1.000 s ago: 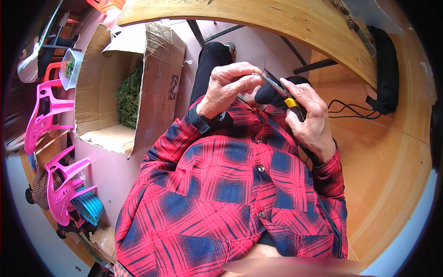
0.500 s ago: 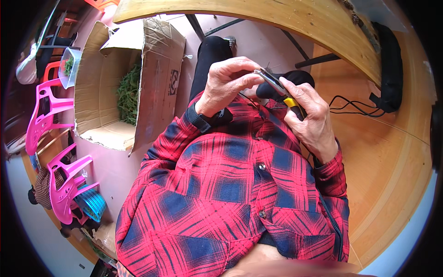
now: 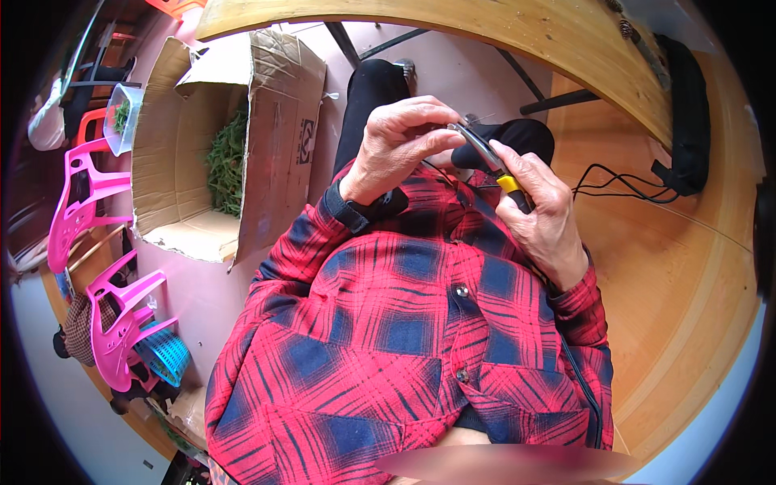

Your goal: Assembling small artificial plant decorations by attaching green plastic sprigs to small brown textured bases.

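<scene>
In my right hand (image 3: 543, 194) is a pair of pliers (image 3: 511, 184) with yellow and black handles and long metal jaws. The fingers wrap round the handles, and the jaws slant up and left toward my left hand (image 3: 402, 145). That hand is closed in a pinch by the jaw tips; what lies between its thumb and fingers is too small and covered to make out. Several thin dark wire-like strands show around the jaws and below the left fingers. Both hands are held above my lap, in front of my red plaid shirt (image 3: 396, 283).
At the left stands an open cardboard box (image 3: 182, 234) holding green sprigs (image 3: 229, 166). Beyond it are pink plastic chairs (image 3: 113, 323), a blue basket (image 3: 166, 353) and a clear tub (image 3: 121, 141). A wooden table (image 3: 453, 23) spans the front; a black bag (image 3: 689, 121) and cable (image 3: 618, 190) are at right.
The pliers' jaws look closer together than before, and the right hand has shifted very slightly. The left hand keeps its pinch in nearly the same place.
</scene>
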Demonstrator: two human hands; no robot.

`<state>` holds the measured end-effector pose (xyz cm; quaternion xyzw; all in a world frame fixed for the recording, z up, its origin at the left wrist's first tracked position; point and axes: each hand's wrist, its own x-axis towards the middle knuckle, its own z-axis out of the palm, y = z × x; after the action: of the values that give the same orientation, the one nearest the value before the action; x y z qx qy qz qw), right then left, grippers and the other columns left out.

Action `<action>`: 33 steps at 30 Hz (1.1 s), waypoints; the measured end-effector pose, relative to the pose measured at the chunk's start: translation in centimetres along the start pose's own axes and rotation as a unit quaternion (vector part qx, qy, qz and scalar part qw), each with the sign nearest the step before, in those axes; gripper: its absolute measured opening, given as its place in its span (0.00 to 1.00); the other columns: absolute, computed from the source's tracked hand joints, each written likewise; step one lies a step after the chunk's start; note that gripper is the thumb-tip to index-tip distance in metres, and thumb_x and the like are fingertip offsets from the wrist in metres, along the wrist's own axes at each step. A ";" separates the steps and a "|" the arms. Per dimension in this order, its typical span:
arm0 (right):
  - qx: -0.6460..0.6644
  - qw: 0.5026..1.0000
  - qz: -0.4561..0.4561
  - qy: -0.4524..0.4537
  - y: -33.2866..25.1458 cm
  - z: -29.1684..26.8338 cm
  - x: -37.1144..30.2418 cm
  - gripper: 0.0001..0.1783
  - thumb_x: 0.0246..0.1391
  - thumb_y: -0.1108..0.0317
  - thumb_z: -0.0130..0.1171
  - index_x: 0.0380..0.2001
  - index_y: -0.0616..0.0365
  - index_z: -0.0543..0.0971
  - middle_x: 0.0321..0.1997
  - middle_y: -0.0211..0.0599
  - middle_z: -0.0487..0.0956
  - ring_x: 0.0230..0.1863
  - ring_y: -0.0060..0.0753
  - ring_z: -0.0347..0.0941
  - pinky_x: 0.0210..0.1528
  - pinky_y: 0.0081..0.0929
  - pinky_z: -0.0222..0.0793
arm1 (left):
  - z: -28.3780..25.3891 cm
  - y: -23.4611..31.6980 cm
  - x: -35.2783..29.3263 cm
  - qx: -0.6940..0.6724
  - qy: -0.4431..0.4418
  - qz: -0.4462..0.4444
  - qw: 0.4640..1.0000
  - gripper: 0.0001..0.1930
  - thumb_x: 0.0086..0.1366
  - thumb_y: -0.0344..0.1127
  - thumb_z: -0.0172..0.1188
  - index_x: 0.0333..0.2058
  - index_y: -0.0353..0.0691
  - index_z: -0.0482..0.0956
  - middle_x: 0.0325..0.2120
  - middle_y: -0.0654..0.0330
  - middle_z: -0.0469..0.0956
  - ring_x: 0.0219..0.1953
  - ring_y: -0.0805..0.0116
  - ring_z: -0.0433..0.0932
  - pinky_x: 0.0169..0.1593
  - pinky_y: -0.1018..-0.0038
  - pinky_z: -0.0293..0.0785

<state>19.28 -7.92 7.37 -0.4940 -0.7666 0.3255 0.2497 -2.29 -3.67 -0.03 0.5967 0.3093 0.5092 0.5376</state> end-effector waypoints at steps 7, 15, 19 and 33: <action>0.033 0.999 0.019 0.023 0.4 0.8 -0.3 0.30 0.40 0.81 0.54 0.53 0.63 0.73 0.33 0.45 0.75 0.34 0.42 0.75 0.40 0.30 0.71 | 0.1 1.4 0.3 -0.038 -0.002 -0.078 0.996 0.12 0.59 0.22 0.61 0.43 0.29 0.77 0.35 0.58 0.78 0.32 0.78 0.75 0.35 0.84 0.72; 0.054 0.998 0.013 0.041 0.3 0.9 -0.4 0.29 0.41 0.83 0.53 0.53 0.65 0.73 0.37 0.44 0.78 0.37 0.38 0.77 0.43 0.25 0.71 | -0.3 1.8 0.3 -0.188 -0.031 -0.210 0.959 0.15 0.59 0.23 0.62 0.46 0.32 0.77 0.35 0.57 0.80 0.32 0.77 0.77 0.34 0.81 0.74; 0.089 0.995 0.036 0.041 0.5 1.1 -0.2 0.28 0.43 0.82 0.53 0.52 0.68 0.72 0.37 0.42 0.78 0.37 0.34 0.77 0.44 0.24 0.71 | 0.9 1.4 0.3 -0.078 0.029 -0.106 0.991 0.13 0.61 0.26 0.62 0.44 0.29 0.77 0.33 0.57 0.80 0.34 0.74 0.79 0.37 0.79 0.77; 0.156 0.986 0.035 0.053 0.2 -0.6 -0.7 0.25 0.46 0.83 0.52 0.52 0.73 0.71 0.36 0.40 0.77 0.36 0.27 0.75 0.45 0.19 0.70 | 0.6 2.5 2.0 -0.264 -0.027 -0.193 0.945 0.14 0.64 0.25 0.57 0.49 0.33 0.75 0.35 0.52 0.81 0.33 0.68 0.80 0.40 0.74 0.78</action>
<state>20.05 -8.32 7.59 -0.4916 -0.6746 0.4233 0.3523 -1.57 -2.62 2.96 0.3753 0.2583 0.4431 0.7721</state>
